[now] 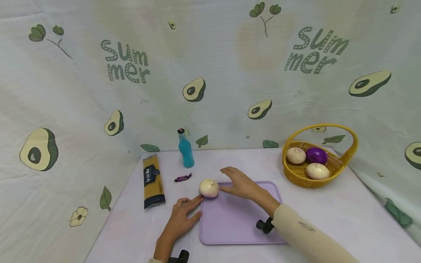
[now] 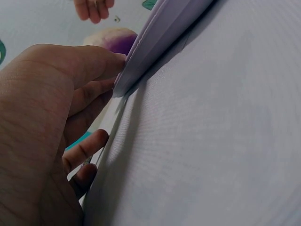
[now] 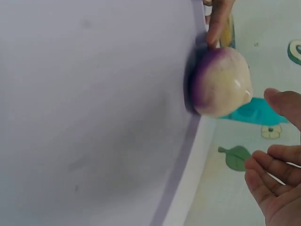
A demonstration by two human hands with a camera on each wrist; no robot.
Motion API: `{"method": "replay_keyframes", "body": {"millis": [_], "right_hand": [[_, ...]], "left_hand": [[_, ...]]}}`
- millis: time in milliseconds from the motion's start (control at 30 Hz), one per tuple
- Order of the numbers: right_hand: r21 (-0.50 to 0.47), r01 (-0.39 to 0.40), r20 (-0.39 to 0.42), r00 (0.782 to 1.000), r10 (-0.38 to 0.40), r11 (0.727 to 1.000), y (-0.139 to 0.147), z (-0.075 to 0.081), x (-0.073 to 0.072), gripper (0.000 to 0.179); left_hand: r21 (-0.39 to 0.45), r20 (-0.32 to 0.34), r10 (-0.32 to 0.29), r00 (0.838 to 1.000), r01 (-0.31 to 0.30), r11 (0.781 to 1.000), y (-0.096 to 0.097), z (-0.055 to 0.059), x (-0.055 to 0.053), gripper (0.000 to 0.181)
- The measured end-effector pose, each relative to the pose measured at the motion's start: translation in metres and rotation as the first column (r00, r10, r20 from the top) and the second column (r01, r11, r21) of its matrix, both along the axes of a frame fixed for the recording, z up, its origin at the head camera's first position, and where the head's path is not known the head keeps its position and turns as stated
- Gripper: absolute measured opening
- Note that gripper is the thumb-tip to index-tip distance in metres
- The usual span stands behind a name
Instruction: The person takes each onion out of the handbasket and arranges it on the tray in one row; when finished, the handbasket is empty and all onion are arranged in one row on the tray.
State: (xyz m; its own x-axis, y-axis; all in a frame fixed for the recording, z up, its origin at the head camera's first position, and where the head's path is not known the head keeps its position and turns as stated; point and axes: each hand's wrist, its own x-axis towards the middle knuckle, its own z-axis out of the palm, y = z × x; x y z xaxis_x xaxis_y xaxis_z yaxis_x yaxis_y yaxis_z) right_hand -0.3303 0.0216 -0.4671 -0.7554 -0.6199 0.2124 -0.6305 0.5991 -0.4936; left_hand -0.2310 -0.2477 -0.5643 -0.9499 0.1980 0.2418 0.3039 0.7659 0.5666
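A cream-coloured turnip (image 1: 208, 188) with a purple underside sits at the back left corner of a lilac tray (image 1: 236, 223). My left hand (image 1: 182, 215) is at the tray's left edge, fingertips at the corner beside the turnip. In the left wrist view the thumb of this left hand (image 2: 51, 89) touches the tray's rim, the other fingers loosely spread. Over the back of the tray, my right hand (image 1: 241, 183) is held with fingers extended and thumb toward the turnip. A gap shows between the right hand (image 3: 280, 174) and the turnip (image 3: 223, 84) in the right wrist view.
At the back right stands a yellow wicker basket (image 1: 297, 182) holding two cream vegetables and a purple one. Left of the tray lie a spaghetti pack (image 1: 153, 182) and a purple-wrapped candy (image 1: 182, 178). A blue bottle (image 1: 186, 151) stands near the table's back edge.
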Motion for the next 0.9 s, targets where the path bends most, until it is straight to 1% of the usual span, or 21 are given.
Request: {"method": "replay_keyframes", "body": {"millis": [200, 333, 433, 567, 667, 800, 900], "right_hand": [[0.012, 0.004, -0.049, 0.999, -0.003, 1.0, 0.027, 0.006, -0.002, 0.066], [0.013, 0.025, -0.052, 0.998, -0.024, 1.0, 0.045, 0.012, -0.003, 0.064], [0.01, 0.05, -0.046, 0.998, -0.049, 0.999, 0.057, 0.015, -0.005, 0.064], [0.006, 0.074, -0.062, 0.995, -0.073, 0.997, 0.07, 0.017, -0.007, 0.062], [0.004, 0.081, -0.086, 0.993, -0.08, 0.997, 0.078, 0.017, -0.01, 0.061], [0.001, 0.096, -0.099, 0.991, -0.095, 0.995, 0.089, 0.017, -0.013, 0.061], [-0.005, 0.108, -0.1, 0.989, -0.108, 0.994, 0.096, 0.018, -0.013, 0.061]], "left_hand": [[0.017, 0.035, 0.012, 0.999, -0.012, 1.0, 0.001, 0.002, 0.002, 0.048], [0.022, 0.04, 0.015, 0.999, -0.015, 1.0, 0.001, 0.002, 0.002, 0.048], [0.013, 0.002, 0.009, 1.0, -0.009, 1.0, 0.0, 0.0, 0.001, 0.048], [0.003, -0.043, 0.005, 0.999, -0.005, 1.0, -0.002, -0.004, 0.0, 0.048], [0.007, -0.024, 0.01, 1.0, -0.01, 1.0, -0.002, -0.004, 0.0, 0.048], [0.017, 0.008, 0.015, 1.0, -0.015, 1.0, 0.0, -0.001, 0.0, 0.048], [0.017, 0.008, 0.013, 1.0, -0.013, 1.0, 0.001, 0.0, 0.001, 0.048]]}}
